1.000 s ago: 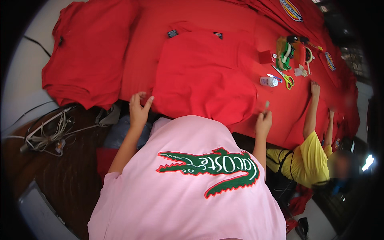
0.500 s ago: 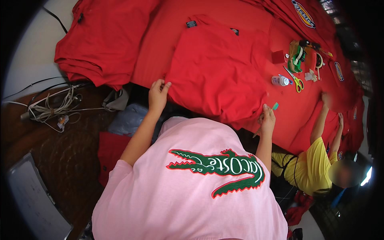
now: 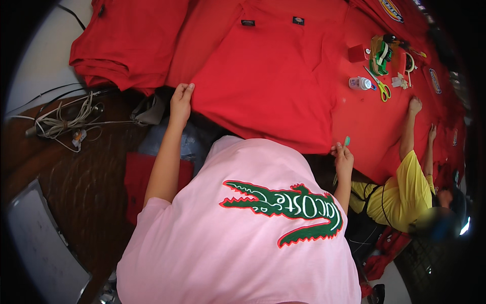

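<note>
A red shirt lies spread over the table edge in front of me, with small dark labels showing at its far end. My left hand pinches its near left corner between thumb and fingers. At the near right corner, my right hand is closed on the hem. A small tool with a teal end also sticks up from between the right hand's fingers; the rest of it is mostly hidden, so its kind cannot be told. The cloth between the two hands is stretched fairly flat.
Folded red garments are piled at the left. At the right lie yellow-handled scissors, a white bottle, a green tape dispenser and a red box. A co-worker in yellow reaches over the table. Cables tangle at left.
Both hands have drawn the shirt's near corners apart: the left up and leftward, the right slightly down and rightward. Its wrinkles have smoothed out. The co-worker's arms have shifted.
</note>
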Available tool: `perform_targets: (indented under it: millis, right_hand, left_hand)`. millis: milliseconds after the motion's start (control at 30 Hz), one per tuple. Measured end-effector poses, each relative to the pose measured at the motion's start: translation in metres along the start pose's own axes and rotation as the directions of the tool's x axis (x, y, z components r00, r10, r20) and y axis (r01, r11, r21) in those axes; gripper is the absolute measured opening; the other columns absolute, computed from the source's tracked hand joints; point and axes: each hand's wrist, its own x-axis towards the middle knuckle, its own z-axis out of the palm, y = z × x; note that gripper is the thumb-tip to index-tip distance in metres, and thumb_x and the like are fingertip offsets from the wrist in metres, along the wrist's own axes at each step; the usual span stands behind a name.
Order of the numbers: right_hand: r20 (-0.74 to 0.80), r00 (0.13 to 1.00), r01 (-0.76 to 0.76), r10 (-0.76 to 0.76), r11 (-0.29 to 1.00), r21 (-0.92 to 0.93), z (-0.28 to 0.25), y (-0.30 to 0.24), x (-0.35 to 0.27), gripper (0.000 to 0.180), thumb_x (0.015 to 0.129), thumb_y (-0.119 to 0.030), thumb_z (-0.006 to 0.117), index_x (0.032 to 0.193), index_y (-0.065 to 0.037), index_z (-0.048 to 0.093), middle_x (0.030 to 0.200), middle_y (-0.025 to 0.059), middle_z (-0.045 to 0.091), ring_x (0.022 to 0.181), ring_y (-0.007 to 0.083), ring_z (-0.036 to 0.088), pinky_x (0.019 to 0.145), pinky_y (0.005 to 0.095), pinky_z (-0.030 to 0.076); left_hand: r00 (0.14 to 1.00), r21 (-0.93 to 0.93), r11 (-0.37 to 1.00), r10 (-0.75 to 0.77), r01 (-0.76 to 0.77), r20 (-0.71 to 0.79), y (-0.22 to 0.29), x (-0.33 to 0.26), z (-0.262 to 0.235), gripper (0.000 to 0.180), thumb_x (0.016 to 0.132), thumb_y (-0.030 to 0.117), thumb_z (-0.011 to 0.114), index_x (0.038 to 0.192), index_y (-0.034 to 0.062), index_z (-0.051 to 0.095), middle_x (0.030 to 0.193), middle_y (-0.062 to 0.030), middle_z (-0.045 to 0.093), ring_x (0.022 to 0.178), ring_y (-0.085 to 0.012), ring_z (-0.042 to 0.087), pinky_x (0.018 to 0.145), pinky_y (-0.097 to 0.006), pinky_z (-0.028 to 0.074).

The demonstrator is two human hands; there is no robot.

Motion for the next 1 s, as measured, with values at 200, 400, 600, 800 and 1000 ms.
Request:
perform_targets:
  millis: [200, 400, 600, 800, 1000]
  right_hand:
    - [-0.12, 0.968, 0.204, -0.22, 0.97, -0.136, 0.009, -0.017, 0.029, 0.037, 0.112, -0.029, 0.055, 0.11, 0.004, 0.072, 0.095, 0.0108, 0.072, 0.091, 0.018, 0.068, 0.084, 0.0328, 0.051]
    - [-0.032, 0.91, 0.408, -0.413, 0.908, -0.099, 0.061, -0.088, 0.053, 0.032, 0.112, -0.022, 0.052, 0.124, 0.003, 0.068, 0.106, 0.0167, 0.072, 0.103, 0.0251, 0.07, 0.091, 0.0379, 0.052]
    - [0.032, 0.77, 0.572, -0.638, 0.666, -0.479, 0.088, -0.108, 0.063, 0.029, 0.107, -0.024, 0.061, 0.124, -0.002, 0.068, 0.1, 0.0167, 0.067, 0.092, 0.0261, 0.068, 0.084, 0.0357, 0.052]
    - [0.252, 0.949, 0.276, -0.189, 0.885, -0.376, 0.056, -0.115, 0.043, 0.025, 0.095, -0.023, 0.077, 0.104, -0.002, 0.069, 0.073, 0.0026, 0.06, 0.064, 0.0148, 0.054, 0.062, 0.0302, 0.045]
    - [0.344, 0.895, 0.176, -0.284, 0.934, 0.312, -0.03, -0.177, 0.002, 0.023, 0.087, -0.012, 0.083, 0.105, -0.005, 0.071, 0.075, -0.01, 0.053, 0.062, 0.0018, 0.044, 0.055, 0.0228, 0.033]
  left_hand:
    - [1.0, -0.035, 0.999, -0.005, 0.005, -0.019, -0.006, -0.007, 0.004, 0.028, 0.107, 0.03, 0.064, 0.1, 0.0027, 0.066, 0.091, 0.0015, 0.063, 0.088, -0.007, 0.053, 0.082, -0.024, 0.044]
    - [0.998, -0.143, 0.988, -0.065, 0.064, -0.007, -0.01, -0.013, 0.005, 0.026, 0.106, 0.03, 0.065, 0.105, 0.004, 0.07, 0.096, 0.0026, 0.066, 0.093, -0.0058, 0.055, 0.087, -0.023, 0.044]
    - [0.982, -0.269, 0.945, -0.191, 0.188, 0.014, -0.011, -0.026, 0.003, 0.026, 0.104, 0.026, 0.068, 0.113, 0.002, 0.07, 0.104, 0.0022, 0.069, 0.099, -0.0072, 0.059, 0.092, -0.024, 0.045]
    - [0.839, -0.49, 0.748, -0.162, 0.447, 0.519, 0.046, -0.039, -0.022, 0.044, 0.1, 0.014, 0.07, 0.139, -0.004, 0.062, 0.136, -0.0126, 0.069, 0.122, -0.0191, 0.067, 0.108, -0.034, 0.05]
    - [0.881, -0.765, 0.64, 0.397, -0.064, 0.258, 0.143, 0.012, -0.105, 0.087, 0.081, 0.038, 0.077, 0.149, -0.008, 0.048, 0.146, -0.0271, 0.057, 0.133, -0.0399, 0.059, 0.116, -0.051, 0.046]
